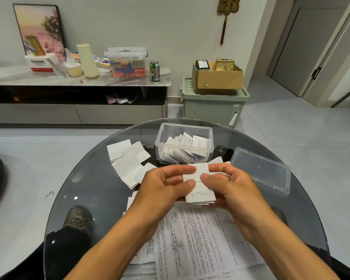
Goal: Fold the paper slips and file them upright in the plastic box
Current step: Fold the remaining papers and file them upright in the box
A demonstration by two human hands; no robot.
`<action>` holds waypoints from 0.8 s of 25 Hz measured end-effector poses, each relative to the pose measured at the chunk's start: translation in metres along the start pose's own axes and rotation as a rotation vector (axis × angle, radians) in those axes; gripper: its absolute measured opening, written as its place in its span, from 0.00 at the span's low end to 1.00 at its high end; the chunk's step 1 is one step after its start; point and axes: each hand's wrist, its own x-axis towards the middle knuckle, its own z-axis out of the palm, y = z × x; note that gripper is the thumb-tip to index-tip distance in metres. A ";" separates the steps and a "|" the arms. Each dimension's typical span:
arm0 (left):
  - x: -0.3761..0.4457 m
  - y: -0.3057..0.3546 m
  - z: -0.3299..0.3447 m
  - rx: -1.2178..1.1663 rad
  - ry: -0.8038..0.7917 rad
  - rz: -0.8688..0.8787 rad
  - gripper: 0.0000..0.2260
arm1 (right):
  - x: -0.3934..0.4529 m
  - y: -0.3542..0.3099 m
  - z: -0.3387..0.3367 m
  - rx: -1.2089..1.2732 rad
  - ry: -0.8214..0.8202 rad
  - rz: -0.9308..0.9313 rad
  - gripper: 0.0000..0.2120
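printed sheets (pixel 200 239) lie nearest, flat on the round glass table (pixel 85 188), directly under both forearms. above them the left hand (pixel 166 184) and right hand (pixel 228 184) hold one paper slip (pixel 200 186) between them, just above the table surface. each hand pinches the slip between curled thumb and forefinger, one at either side edge, with the thumbs close together on a crease line across its middle. the slip appears to sit on top of a thin stack of similar slips; how many cannot be told.

handling: the slip is judged light, thin and limp, easy to crumple or tear if pulled apart. take hold at the side edges near the crease, and press along the fold rather than tug.

the plastic box (pixel 184 144) stands open just beyond the hands, already holding many folded slips leaning at a tilt rather than fully upright. some open room shows at its near left corner. its lid (pixel 261 170) lies to the right, near the table edge. loose white slips (pixel 129 160) are spread to the left of the box.

room for moving: the path from hands to box is short and unobstructed. the box wall stands higher than the hands, so the slip must likely be lifted over the rim.
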 end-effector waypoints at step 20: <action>0.012 0.016 -0.010 0.207 0.136 0.152 0.07 | 0.011 -0.010 -0.019 -0.090 0.086 -0.045 0.08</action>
